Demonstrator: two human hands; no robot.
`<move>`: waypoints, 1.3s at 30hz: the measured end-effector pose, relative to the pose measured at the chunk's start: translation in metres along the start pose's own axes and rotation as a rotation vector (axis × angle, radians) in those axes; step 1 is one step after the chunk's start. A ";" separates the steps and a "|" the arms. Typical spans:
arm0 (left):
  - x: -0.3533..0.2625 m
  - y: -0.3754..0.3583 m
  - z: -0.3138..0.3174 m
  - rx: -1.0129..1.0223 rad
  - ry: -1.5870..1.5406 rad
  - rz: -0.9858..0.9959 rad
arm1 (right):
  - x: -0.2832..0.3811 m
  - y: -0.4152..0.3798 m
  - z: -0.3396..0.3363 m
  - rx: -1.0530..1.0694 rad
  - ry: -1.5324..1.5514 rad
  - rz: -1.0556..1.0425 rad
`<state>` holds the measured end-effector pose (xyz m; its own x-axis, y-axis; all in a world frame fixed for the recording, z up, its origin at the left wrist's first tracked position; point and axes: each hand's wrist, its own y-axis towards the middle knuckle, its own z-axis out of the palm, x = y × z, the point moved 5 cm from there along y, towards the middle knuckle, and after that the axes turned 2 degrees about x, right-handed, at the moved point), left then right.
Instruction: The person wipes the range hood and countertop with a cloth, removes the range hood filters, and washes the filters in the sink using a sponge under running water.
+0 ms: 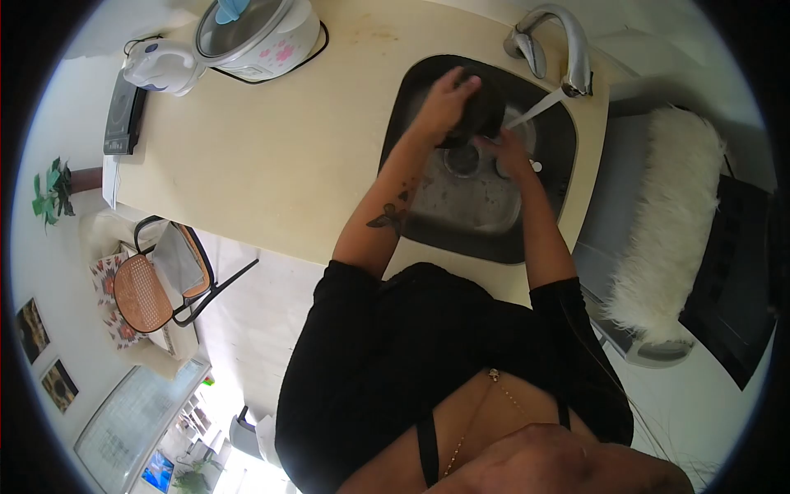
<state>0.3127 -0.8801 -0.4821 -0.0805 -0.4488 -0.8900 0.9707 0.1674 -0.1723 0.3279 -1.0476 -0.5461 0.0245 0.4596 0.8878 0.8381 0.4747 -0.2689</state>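
While water runs from the faucet [568,49] into the sink [428,222], dark round vessel [477,111] held up over the drain [462,160], tilted w/ its side toward the stream, prob. so the flow strikes it and runs straight down into the basin instead of onto the counter [280,156]. Left hand [444,103] clamped over the top/left of the vessel, fingers curled round its wall, steadying it from above. Right hand [506,152] lower, at the vessel's underside next to the stream, fingers bunched close together; can't tell whether pinching a cloth/sponge or rubbing bare. Vessel's inside not visible from here, so contents unknown. Sink itself: dark rim, steel bottom, wet, w/ small pale specks near the drain; no other dishes seen in it.

On the counter, well apart from the sink at the far-left end: rice cooker [259,33] w/ glass lid shut, contents hidden by glare; white kettle [164,67] just beside it; flat black appliance [123,119] at the edge. Below the counter edge, chair [152,284] w/ woven round seat. To the right of the sink, fluffy white throw [666,230] draped over furniture.
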 end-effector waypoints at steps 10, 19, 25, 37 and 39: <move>0.086 -0.030 -0.025 0.285 1.132 -0.145 | 0.052 -0.017 0.013 -0.084 0.401 -0.141; 0.083 -0.032 -0.015 0.221 0.182 -0.109 | 0.026 -0.030 -0.005 -0.026 0.212 0.044; 0.045 -0.036 -0.007 0.363 0.676 0.280 | 0.015 -0.030 0.031 0.416 0.875 0.302; 0.057 -0.051 0.003 0.466 1.484 0.118 | 0.036 -0.024 0.047 0.146 -0.747 0.048; 0.059 -0.056 0.002 0.468 1.544 0.040 | 0.041 -0.028 0.049 0.123 -0.817 0.083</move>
<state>0.2542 -0.9178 -0.5243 0.0868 0.8650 -0.4942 0.9350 -0.2420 -0.2594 0.2790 -1.0053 -0.5201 -0.3599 0.8744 0.3255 0.7840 0.4726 -0.4026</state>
